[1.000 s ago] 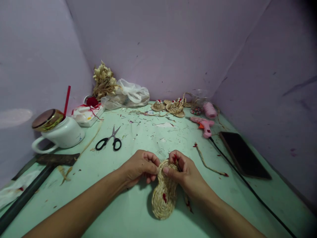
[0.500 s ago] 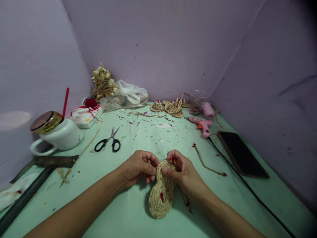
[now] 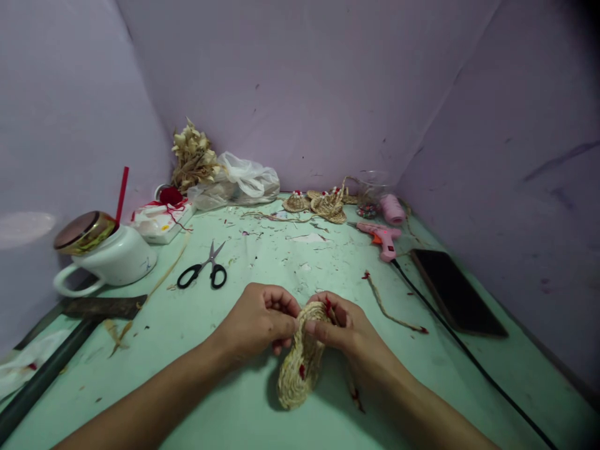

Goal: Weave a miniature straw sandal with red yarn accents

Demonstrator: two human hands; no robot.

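Note:
A woven straw sole [image 3: 300, 369], oval and coiled with small red marks, stands tilted on the green table [image 3: 262, 250]. My left hand [image 3: 255, 322] pinches its upper left rim with curled fingers. My right hand [image 3: 347, 331] grips the upper right rim, thumb pressed on the weave near a red thread. A thin braided cord trails down from under my right hand toward the table.
Black scissors [image 3: 202, 272] lie behind my left hand. A white mug [image 3: 107, 253] with a gold lid stands at the left, a dark bar in front of it. Pink glue gun [image 3: 382, 237], its black cable, a dark phone [image 3: 454, 290] and a loose braided cord [image 3: 391, 309] lie right. Woven pieces [image 3: 325, 203] and a plastic bag [image 3: 241, 181] sit at the back.
The straw sole has turned more on edge and shifted a little left and down between my hands. Both hands kept their grip and moved slightly toward me.

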